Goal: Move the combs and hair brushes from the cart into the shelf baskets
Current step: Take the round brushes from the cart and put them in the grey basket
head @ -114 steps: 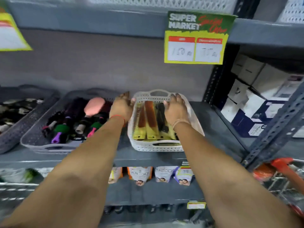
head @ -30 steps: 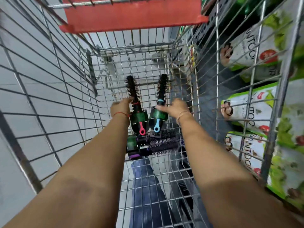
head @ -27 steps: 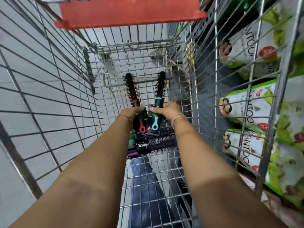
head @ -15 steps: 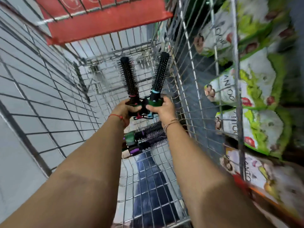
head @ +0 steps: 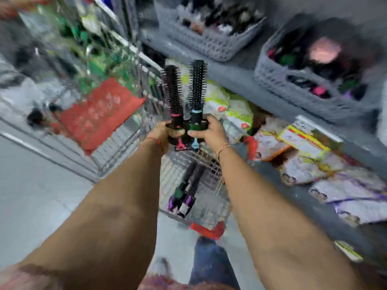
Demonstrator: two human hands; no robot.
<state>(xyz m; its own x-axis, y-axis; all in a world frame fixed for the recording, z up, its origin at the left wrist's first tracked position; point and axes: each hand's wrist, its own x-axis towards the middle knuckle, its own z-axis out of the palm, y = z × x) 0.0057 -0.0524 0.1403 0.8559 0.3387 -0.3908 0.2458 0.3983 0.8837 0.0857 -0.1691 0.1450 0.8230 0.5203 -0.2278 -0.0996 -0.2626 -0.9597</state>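
Observation:
My left hand (head: 165,135) grips a black round brush with pink trim (head: 173,95), held upright. My right hand (head: 209,131) grips a black round brush with blue trim (head: 196,88) right beside it. Both brushes are lifted above the wire cart (head: 207,185). Several more round brushes (head: 186,191) with green and purple handles lie on the cart's floor below my hands. A grey shelf basket (head: 293,88) holding brushes, one pink, sits on the shelf at the upper right. The picture is blurred by motion.
A second grey basket (head: 215,45) with dark items stands further along the shelf. Bagged goods (head: 303,151) fill the lower shelf to the right. The cart's red flap (head: 98,114) is at the left, its red corner (head: 209,230) near my legs. Tiled floor lies at the left.
Both hands picked a round brush each off the cart floor and lifted them up out of the cart. My view swung from inside the cart toward the shelf with the grey baskets.

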